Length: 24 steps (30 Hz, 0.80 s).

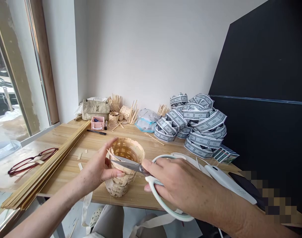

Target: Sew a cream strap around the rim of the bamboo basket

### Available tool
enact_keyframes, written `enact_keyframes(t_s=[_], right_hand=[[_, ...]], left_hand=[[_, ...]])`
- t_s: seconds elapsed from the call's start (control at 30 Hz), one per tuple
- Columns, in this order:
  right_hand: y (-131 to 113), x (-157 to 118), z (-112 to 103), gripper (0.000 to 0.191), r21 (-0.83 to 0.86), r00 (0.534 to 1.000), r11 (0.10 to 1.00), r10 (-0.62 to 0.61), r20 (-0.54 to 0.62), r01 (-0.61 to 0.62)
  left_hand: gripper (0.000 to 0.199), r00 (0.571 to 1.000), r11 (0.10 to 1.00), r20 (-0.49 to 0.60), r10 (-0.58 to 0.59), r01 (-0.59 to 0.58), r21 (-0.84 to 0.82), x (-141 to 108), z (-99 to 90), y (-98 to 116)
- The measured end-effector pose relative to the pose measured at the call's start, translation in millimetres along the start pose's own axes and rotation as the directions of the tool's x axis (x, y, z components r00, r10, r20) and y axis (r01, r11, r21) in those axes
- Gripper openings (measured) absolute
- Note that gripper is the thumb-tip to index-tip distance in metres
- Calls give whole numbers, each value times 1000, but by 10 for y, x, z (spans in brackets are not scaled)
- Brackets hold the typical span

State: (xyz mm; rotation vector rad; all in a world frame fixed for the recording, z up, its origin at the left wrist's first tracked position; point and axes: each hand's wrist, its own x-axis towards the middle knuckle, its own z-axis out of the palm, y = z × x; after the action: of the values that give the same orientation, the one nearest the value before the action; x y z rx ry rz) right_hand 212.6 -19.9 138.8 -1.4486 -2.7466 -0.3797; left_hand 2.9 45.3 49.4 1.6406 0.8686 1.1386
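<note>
A woven bamboo basket point(121, 185) stands slightly tilted near the table's front edge, its open mouth facing up. My left hand point(105, 162) grips its left side near the rim, fingers behind and thumb in front. In my right hand point(175, 181) is a pair of scissors point(154, 188) with pale green and white handles. The scissor blades point left across the basket's near rim, by a strip end point(110, 152) that sticks up beside my left fingers. Whether the blades touch the strip I cannot tell.
Long bamboo strips point(64, 145) lie along the left, beside red-framed glasses point(33, 160). At the back are a beige handbag point(96, 110), a pink box point(97, 123) and small baskets point(113, 117). Patterned ribbon rolls point(202, 125) pile up at right, near a white device point(230, 183).
</note>
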Motion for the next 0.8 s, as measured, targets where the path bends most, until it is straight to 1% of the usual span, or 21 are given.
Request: enact_keyframes(t_s=[0.13, 0.27, 0.43, 0.6, 0.7, 0.8], right_hand=[[-17, 5, 8, 15, -28, 1000, 1000, 7, -18, -8], [-24, -8, -2, 13, -29, 1000, 999, 16, -18, -17], [-27, -8, -16, 14, 35, 997, 997, 69, 21, -70], [-49, 34, -22, 14, 1, 998, 998, 70, 8, -70], [-63, 65, -18, 15, -44, 998, 998, 54, -14, -54], [-77, 81, -3, 15, -71, 998, 996, 47, -39, -50]], left_hand=[[99, 999, 999, 6, 34, -34, 0, 12, -14, -76], [99, 1000, 998, -1, 21, -21, 65, 5, -23, -63], [93, 994, 982, -64, 84, -72, 176, -15, 1, -24], [88, 986, 948, -125, 114, -70, 310, -26, 25, -37], [86, 981, 942, -148, 124, -69, 329, -26, 35, -38], [87, 977, 949, -167, 130, -74, 307, -23, 45, -34]])
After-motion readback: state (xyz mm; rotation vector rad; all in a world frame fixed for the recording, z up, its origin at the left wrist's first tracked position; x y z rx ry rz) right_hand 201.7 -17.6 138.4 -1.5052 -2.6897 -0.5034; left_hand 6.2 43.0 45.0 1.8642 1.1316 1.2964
